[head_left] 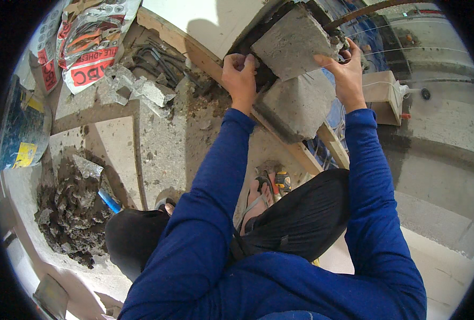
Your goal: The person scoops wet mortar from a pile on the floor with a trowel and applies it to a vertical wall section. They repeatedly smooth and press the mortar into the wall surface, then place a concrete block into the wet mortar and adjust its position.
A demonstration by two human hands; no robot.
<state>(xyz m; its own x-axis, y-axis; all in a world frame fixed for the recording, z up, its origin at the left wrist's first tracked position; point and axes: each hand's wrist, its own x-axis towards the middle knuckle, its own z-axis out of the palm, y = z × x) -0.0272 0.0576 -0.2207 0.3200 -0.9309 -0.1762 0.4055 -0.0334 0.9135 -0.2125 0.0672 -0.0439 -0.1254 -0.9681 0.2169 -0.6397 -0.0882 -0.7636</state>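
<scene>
A flat, grey, rough-edged concrete piece [287, 45] lies tilted at the top, in front of me. My right hand [346, 74] is closed on its right edge, thumb on the near side and fingers behind. By its lower left corner is my left hand [239, 77], fingers curled inward; what they hold, if anything, is hidden. A second grey block [301, 106] sits just below the piece, on a wooden frame [306, 157]. Dark mortar shows along the gap behind the piece.
At left, a trowel with a blue handle [109, 200] rests in a heap of wet mortar [69, 213]. Beyond are a dark bucket [21, 128], a printed bag [90, 45] and broken rubble [141, 90]. A rusty bar [370, 10] and taut strings cross the upper right.
</scene>
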